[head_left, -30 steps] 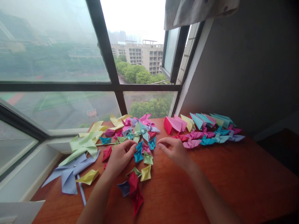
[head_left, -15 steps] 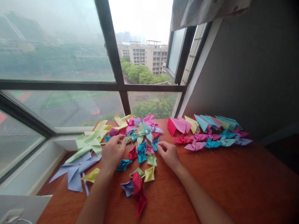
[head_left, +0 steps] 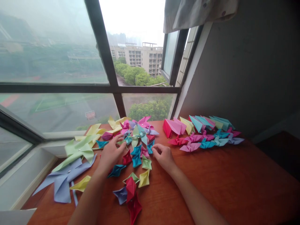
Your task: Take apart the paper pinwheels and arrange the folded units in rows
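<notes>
Small folded paper boats in several colours lie in a loose cluster on the wooden table [head_left: 199,193]. My left hand [head_left: 112,152] reaches over the cluster's left side, its bent fingers and thumb closed around a light green paper boat [head_left: 121,142], which they partly hide. At the cluster's right edge, my right hand [head_left: 165,157] pinches the tip of a blue paper boat [head_left: 150,147] between thumb and forefinger. Between my hands lie another blue boat [head_left: 136,160], a red boat [head_left: 127,157] and a pale green boat [head_left: 146,162]. Nearer me are a yellow boat [head_left: 144,178] and a purple boat [head_left: 121,195].
Paper pinwheels, including a green one [head_left: 81,150] and a lilac one [head_left: 67,178], lie at the left. Paper planes [head_left: 177,125] stand at the back right, with paper cranes [head_left: 190,147] in front of them. The window [head_left: 140,90] borders the table's far side.
The view has shifted, so the scene sits further left and slightly lower. My left hand has edged right over the boats. My right hand stays by the blue boat.
</notes>
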Available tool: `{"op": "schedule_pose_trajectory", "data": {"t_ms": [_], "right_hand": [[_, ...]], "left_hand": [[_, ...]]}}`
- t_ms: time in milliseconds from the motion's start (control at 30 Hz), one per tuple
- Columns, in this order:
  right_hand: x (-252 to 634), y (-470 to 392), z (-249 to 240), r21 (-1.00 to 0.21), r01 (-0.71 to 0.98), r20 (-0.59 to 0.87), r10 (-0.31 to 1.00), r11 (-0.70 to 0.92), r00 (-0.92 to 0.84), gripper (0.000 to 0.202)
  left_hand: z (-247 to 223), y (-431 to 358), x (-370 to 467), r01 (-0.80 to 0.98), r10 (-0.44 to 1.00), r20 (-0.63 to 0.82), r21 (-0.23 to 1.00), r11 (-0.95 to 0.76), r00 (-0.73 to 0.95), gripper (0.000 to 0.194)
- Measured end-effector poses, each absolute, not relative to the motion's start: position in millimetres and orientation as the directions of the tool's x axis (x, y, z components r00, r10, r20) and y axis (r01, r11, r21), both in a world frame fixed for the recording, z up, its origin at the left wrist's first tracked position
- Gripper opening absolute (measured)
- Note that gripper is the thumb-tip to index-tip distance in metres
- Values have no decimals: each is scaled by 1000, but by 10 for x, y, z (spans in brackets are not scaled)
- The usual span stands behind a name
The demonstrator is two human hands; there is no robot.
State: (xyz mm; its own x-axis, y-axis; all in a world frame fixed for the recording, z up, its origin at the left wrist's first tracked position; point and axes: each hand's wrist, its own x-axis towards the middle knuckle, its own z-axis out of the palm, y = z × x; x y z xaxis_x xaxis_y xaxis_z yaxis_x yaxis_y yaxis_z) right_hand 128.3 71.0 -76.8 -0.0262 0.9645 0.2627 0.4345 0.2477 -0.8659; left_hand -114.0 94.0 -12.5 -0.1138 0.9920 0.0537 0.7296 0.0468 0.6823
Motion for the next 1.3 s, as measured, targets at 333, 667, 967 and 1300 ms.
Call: {"op": "schedule_pose_trajectory", "data": {"t_ms": [333, 667, 967, 1300], "right_hand": [[1278, 711, -728, -858, 447, 266, 964, 251, -32, 17], [1289, 701, -693, -843, 471, 269, 962, 261, -51, 18], [1297, 697, -698, -834, 484, 264, 962, 265, -72, 20], [1296, 696, -686, -866, 425, 272, 961, 263, -41, 20]], "left_hand": [[-60, 1348, -1246, 657, 986, -95, 736, 161, -135, 56], [-122, 1379, -1229, 513, 989, -41, 851, 109, -141, 49], [-83, 1308, -1182, 480, 990, 4, 875, 63, -138, 48], [315, 893, -1049, 374, 988, 131, 923, -92, -78, 61]]}}
